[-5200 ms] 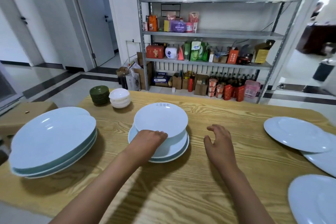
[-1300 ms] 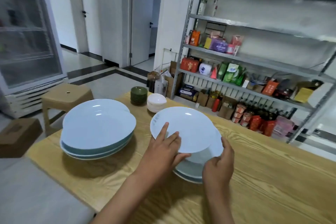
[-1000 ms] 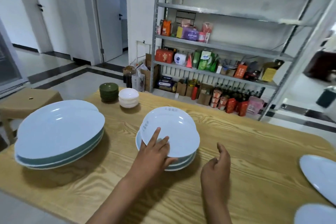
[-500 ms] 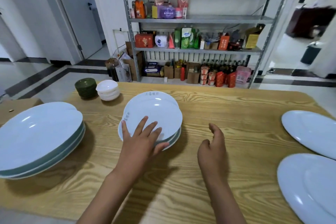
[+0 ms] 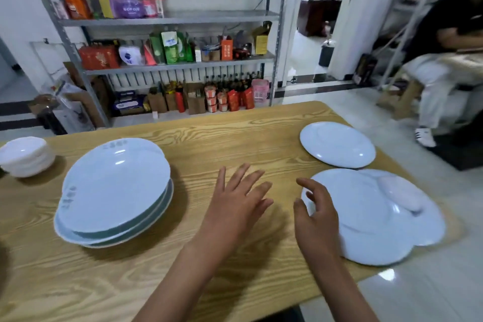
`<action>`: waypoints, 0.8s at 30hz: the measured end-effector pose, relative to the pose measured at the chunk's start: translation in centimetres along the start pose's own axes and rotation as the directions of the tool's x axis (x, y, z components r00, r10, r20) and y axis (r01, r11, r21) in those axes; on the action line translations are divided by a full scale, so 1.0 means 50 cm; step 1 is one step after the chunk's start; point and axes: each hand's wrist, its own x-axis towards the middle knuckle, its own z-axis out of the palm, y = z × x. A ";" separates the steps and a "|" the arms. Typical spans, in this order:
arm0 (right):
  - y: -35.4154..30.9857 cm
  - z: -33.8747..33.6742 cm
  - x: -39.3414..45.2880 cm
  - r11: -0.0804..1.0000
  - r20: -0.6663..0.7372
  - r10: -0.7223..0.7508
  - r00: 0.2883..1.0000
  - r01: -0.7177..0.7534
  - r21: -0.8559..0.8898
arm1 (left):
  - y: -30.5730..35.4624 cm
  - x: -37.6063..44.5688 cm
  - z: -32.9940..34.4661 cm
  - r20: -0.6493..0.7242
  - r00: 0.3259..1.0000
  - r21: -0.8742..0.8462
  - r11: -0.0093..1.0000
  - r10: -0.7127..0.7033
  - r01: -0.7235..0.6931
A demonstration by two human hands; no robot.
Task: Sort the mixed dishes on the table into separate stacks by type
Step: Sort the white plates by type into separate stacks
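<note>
This looks like the back room or storeroom of a small eatery rather than a home kitchen. Behind the wooden table (image 5: 235,136) stands a tall metal shelving rack (image 5: 167,21) crowded with packaged goods, with sauce bottles (image 5: 230,83), red tubs and cardboard boxes (image 5: 162,102) lined up on the tiled floor (image 5: 366,112) beneath it. On the table sit several identical pale blue dishes (image 5: 115,188) in a stack, and beyond its far right corner a seated person (image 5: 449,60) is near a second rack.
</note>
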 end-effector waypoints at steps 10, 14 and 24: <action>0.106 -0.256 -0.031 0.986 -0.523 0.153 0.838 -0.165 0.023 | 0.158 0.065 0.135 0.242 0.958 -0.373 0.926 0.155 -0.056; 0.139 -0.302 -0.022 0.960 -0.576 0.271 0.771 -0.264 0.097 | 0.200 0.073 0.163 0.268 0.950 -0.405 0.914 0.162 -0.042; 0.123 -0.334 0.158 0.887 -0.385 0.200 0.901 -0.333 -0.319 | 0.245 0.099 0.178 0.293 0.946 -0.414 0.910 0.137 -0.004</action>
